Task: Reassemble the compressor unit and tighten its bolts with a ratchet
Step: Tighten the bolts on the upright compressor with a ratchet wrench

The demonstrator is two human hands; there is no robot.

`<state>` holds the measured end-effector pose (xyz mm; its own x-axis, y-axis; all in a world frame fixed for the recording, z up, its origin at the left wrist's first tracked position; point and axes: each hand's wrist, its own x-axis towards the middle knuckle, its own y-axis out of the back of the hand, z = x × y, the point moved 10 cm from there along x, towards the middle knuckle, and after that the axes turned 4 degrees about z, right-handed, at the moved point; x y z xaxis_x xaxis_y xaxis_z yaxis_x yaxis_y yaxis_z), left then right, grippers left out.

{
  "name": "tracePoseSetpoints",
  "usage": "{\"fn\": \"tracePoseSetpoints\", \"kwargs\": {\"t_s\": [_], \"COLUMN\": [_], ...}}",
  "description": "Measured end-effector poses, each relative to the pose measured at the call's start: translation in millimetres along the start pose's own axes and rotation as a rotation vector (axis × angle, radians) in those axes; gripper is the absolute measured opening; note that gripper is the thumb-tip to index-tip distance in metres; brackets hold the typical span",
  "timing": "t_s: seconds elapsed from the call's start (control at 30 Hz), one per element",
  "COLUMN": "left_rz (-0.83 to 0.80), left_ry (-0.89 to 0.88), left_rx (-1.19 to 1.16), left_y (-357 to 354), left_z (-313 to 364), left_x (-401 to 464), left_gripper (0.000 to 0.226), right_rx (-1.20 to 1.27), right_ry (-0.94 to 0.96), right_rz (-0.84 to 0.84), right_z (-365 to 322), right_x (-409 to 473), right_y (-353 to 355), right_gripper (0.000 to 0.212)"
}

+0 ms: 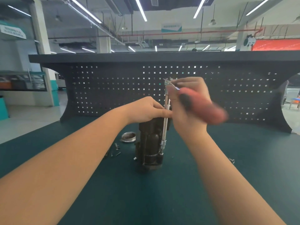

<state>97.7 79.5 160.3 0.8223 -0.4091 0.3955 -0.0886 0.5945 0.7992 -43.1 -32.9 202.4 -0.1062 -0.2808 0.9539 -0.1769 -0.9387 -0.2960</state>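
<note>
A dark compressor unit (150, 143) stands upright on the green mat (162, 200). A long silver extension bar (165, 125) runs vertically beside it, its socket sitting on a bolt near the unit's lower flange. My left hand (146, 109) rests on top of the unit and pinches the knurled upper part of the bar. My right hand (186, 108) grips the ratchet (201, 108) near its head; the red and black handle points right and is blurred by motion.
A round metal cap (128, 137) lies left of the unit, with several loose bolts and screws (116, 149) near it. One more bolt (232, 160) lies to the right. A black pegboard (162, 88) stands behind the bench.
</note>
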Motion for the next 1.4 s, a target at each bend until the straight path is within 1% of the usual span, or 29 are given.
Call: {"fn": "tracePoseSetpoints", "kwargs": {"t_s": [0.03,0.13,0.2,0.23,0.27,0.3,0.33,0.4,0.5,0.53,0.6,0.67,0.7,0.77,0.83,0.87,0.9,0.93,0.97,1.03,1.07,1.1,1.13,1.17,1.2,1.23,1.27,1.33,1.4], "left_rz": [-0.053,-0.112,-0.109,-0.105,-0.090,-0.076,-0.064,-0.058,0.000,0.004,-0.030,-0.062,-0.078,-0.068,-0.043,-0.035,-0.024,-0.026,-0.025,-0.037,-0.040,-0.032,-0.004,0.032,0.048,0.036,-0.001,-0.057,-0.057], "left_ry": [-0.014,-0.009,0.013,0.010,0.007,0.014,0.027,0.030,0.016,0.014,0.011,0.007,0.010,0.020,0.022,0.023,0.022,0.022,0.022,0.037,0.046,0.047,0.037,0.018,0.005,-0.012,-0.011,0.006,0.015], "left_rx": [-0.033,-0.064,-0.083,-0.087,-0.096,-0.092,-0.086,-0.094,-0.024,-0.021,-0.018,-0.038,-0.053,-0.064,-0.064,-0.061,-0.057,-0.053,-0.055,-0.066,-0.067,-0.050,-0.012,0.036,0.047,0.018,-0.032,-0.073,-0.061], "left_y": [-5,-8,-9,-9,-7,-6,-5,-6,-2,-3,-6,-9,-9,-6,-4,-3,-2,-2,-2,-4,-5,-5,-3,0,2,3,1,-2,-2], "left_z": [5,4,2,2,4,3,2,2,-1,-3,-1,6,8,5,1,-1,-1,-1,-1,0,-1,-2,-3,-2,-1,1,3,6,5], "left_x": [-2,-4,-4,-4,-4,-3,-1,0,5,7,6,2,1,1,2,3,2,2,2,1,2,2,4,4,4,2,0,-7,-6], "left_gripper": [0.042,0.045,0.043,0.040,0.039,0.043,0.052,0.065,0.047,0.045,0.042,0.034,0.036,0.043,0.057,0.063,0.067,0.074,0.080,0.083,0.082,0.078,0.065,0.047,0.035,0.031,0.036,0.039,0.040], "right_rx": [0.068,0.342,0.619,0.683,0.671,0.612,0.500,0.208,-0.146,-0.193,-0.131,0.053,0.136,0.277,0.557,0.703,0.772,0.772,0.707,0.456,0.288,0.132,0.006,-0.091,-0.139,-0.123,-0.051,0.115,0.318], "right_ry": [-0.144,-0.654,-0.978,-1.020,-0.998,-0.899,-0.755,-0.401,0.058,0.126,0.068,-0.106,-0.208,-0.497,-0.924,-1.082,-1.154,-1.136,-1.048,-0.716,-0.527,-0.349,-0.177,-0.016,0.074,0.055,-0.046,-0.284,-0.666], "right_rz": [0.080,0.432,0.525,0.528,0.508,0.464,0.407,0.252,-0.092,-0.154,-0.157,-0.052,0.037,0.249,0.441,0.490,0.506,0.491,0.458,0.323,0.213,0.074,-0.077,-0.175,-0.210,-0.194,-0.149,0.057,0.303], "right_z": [16,71,100,103,101,94,82,44,3,0,6,18,26,58,96,106,111,111,107,77,56,37,20,9,4,5,14,35,78], "right_x": [-2,-17,-33,-34,-30,-24,-16,0,3,0,-1,-1,-3,-11,-28,-35,-39,-37,-32,-11,-1,7,10,7,2,1,2,0,-15], "right_y": [7,34,29,27,28,31,32,28,-8,-15,-14,-3,5,21,26,21,19,19,22,25,21,12,-2,-11,-14,-12,-8,12,30], "right_gripper": [0.010,0.008,0.008,0.007,0.006,0.006,0.006,0.020,0.036,0.043,0.046,0.031,0.023,0.010,0.011,0.013,0.014,0.013,0.010,0.008,0.012,0.015,0.016,0.017,0.021,0.022,0.016,0.011,0.006]}}
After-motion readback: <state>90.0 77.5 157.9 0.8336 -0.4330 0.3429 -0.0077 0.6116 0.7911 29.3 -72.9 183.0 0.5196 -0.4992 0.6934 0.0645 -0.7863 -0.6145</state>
